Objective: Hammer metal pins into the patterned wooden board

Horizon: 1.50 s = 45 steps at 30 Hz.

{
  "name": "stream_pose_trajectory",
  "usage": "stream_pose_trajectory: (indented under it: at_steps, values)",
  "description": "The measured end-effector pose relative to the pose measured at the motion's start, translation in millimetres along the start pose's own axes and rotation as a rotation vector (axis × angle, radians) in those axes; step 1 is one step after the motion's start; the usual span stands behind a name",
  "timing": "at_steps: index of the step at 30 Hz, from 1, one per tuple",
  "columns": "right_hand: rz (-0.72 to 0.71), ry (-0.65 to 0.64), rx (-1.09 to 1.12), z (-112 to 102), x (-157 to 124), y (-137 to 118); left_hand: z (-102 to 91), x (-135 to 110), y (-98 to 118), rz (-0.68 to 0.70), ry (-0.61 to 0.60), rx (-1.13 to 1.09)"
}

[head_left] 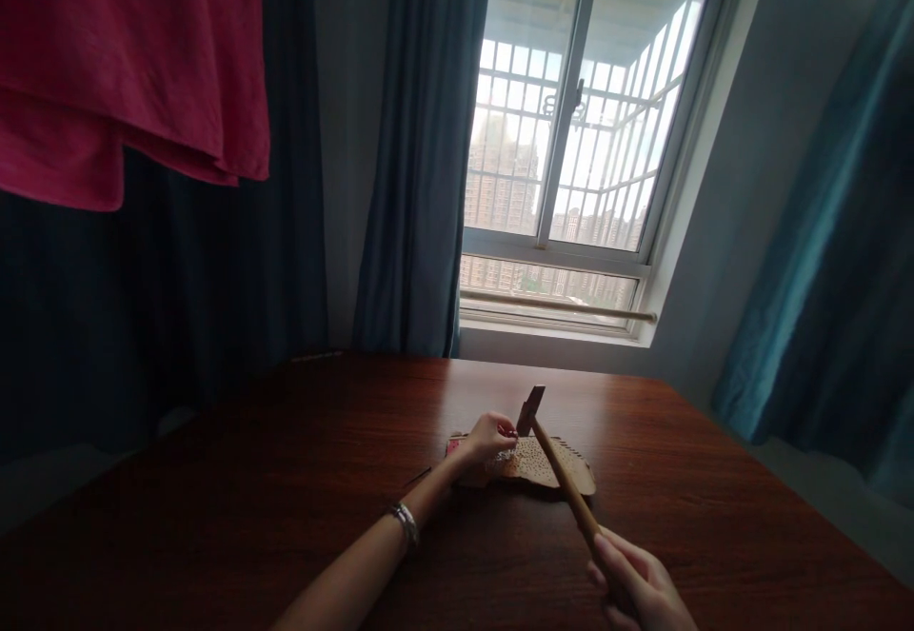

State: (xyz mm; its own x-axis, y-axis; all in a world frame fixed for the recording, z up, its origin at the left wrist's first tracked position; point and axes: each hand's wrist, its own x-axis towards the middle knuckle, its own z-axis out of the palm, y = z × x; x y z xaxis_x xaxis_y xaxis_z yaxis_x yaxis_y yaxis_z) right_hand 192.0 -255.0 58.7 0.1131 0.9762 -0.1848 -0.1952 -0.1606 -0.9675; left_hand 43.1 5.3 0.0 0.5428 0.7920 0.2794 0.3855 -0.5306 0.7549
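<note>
Wooden and pale, a board point(580, 471) dotted with many small marks lies flat on the dark reddish-brown desk point(286, 479), near the middle and toward the far side. Both of the person's 2 hands are at work over it. The left hand point(489, 438) rests on the board's left end with its fingertips drawn together over something small and pale. It is too small to make out, and I cannot tell whether that grip is clamped on it. A silver bracelet point(405, 523) sits on the left wrist. The right hand point(639, 588), low at the near edge, has its grip closed around the end of a hammer point(567, 490). The wooden handle slants up and left across the board, and the dark head point(530, 409) hangs just beside the left fingertips. Beyond the desk are a barred window point(571, 136), blue curtains point(421, 155) and a hanging red cloth point(129, 69).
</note>
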Motion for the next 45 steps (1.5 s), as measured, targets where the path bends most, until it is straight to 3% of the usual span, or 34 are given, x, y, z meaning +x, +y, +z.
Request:
stream_pose_trajectory:
  at_steps: [7,20,30,36,39,45]
  values:
    - [-0.008,-0.036,0.040,-5.3,5.3,9.3,-0.8,-0.8,1.3,0.005,-0.012,-0.001]
    - [-0.001,0.012,0.040,2.3,1.0,1.5,-2.4,-1.0,5.4,0.000,-0.019,-0.028]
    - [-0.008,0.028,0.072,0.7,5.2,12.5,-3.1,-2.9,10.6,-0.035,-0.015,-0.048]
    - [-0.015,0.044,0.083,-9.7,3.2,10.3,-3.8,-2.1,8.2,-0.027,-0.032,-0.031]
    - [-0.073,0.117,0.061,-20.3,3.6,15.5,-4.4,-2.1,6.7,-0.019,-0.042,-0.032]
    - [-0.130,0.497,-0.248,-54.2,11.0,35.1,-4.1,-2.7,4.8,-0.021,-0.040,-0.037]
